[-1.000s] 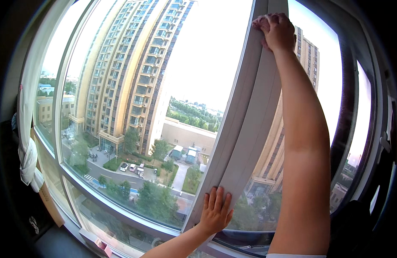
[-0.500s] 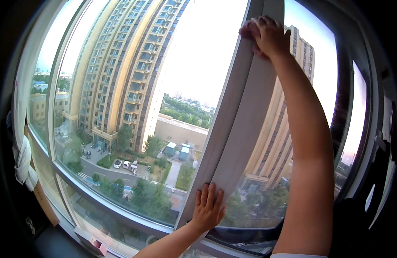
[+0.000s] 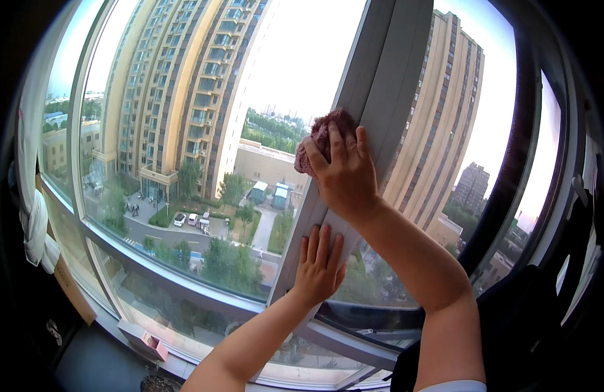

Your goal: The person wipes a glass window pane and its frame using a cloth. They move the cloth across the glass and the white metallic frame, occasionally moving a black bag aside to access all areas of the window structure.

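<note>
A wide grey window post runs up between two panes of glass. My right hand presses a crumpled dusty-pink cloth against the post's left side, fingers bent over the cloth, which overlaps the edge of the left pane. Lower on the same post, my left hand lies flat with its fingers stretched upward and holds nothing. The two hands are a short way apart, the right one above.
A tied white curtain hangs at the far left, beside a cardboard piece. On the sill stands a small pink box, with a potted plant below it. Dark fabric is at the right. Tall buildings show outside.
My right hand has come down the post with the cloth, from near its top to about mid-height. My left hand stays flat on the lower post. The view has shifted slightly.
</note>
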Available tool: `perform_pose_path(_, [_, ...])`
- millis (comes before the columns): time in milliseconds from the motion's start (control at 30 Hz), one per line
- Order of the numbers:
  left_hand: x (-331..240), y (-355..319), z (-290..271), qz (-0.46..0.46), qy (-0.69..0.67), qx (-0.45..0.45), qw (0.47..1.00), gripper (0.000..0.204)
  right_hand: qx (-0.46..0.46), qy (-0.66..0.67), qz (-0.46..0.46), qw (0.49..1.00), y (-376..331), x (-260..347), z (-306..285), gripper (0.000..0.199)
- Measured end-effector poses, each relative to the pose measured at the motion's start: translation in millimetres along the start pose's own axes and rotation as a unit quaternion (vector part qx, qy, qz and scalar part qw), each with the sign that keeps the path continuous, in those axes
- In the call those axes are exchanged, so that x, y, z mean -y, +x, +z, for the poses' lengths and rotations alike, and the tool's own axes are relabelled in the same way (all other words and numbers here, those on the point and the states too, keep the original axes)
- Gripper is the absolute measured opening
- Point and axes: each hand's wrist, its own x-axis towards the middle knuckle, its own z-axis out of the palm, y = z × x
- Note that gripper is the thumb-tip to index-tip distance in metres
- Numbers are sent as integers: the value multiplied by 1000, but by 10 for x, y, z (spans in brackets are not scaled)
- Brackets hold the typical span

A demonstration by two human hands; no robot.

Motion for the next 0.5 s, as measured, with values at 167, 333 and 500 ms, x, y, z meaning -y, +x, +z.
perform_pose_path(167, [-74,58,-56,-2,-50,17,999,62,-61,-98,-31,993,419,-770,214,38])
perform_pose_path(333, [370,-34,-484,22,-148,50,988,56,-11,-51,53,997,658,-516,7,42])
perform_pose_path(500, [678,-603,-719,-51,-132,-34,989,41,12,-51,92,994,-755,662,-71,50])
